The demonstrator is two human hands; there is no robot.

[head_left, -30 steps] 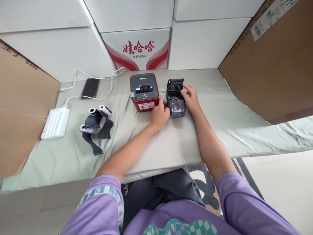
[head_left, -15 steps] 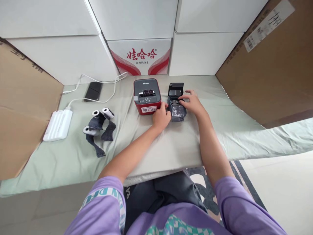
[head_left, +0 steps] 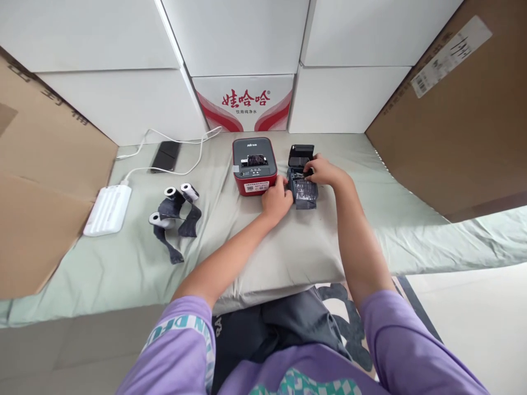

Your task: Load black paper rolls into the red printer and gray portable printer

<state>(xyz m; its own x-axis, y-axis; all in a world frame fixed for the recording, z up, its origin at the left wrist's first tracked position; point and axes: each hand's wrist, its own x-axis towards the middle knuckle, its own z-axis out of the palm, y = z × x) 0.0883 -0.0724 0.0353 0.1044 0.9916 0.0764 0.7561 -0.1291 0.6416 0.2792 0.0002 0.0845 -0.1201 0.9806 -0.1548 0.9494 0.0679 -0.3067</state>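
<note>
A small black printer (head_left: 303,184) with its lid open stands on the pale green cloth, right of a red printer (head_left: 254,171). My left hand (head_left: 276,200) grips the black printer's left side with curled fingers. My right hand (head_left: 323,171) rests on its open top, fingers bent into the compartment; what they touch there is hidden.
Several white rolls trailing dark ribbon (head_left: 175,211) lie to the left, beside a white power strip (head_left: 107,208) and a black phone (head_left: 164,156) with white cables. White boxes and a red-printed carton (head_left: 246,104) line the back. Brown cardboard (head_left: 444,115) stands right and left.
My right hand has shifted slightly over the black printer's open compartment, fingers curling inward. My left hand stays on its side. The camera has tilted a little.
</note>
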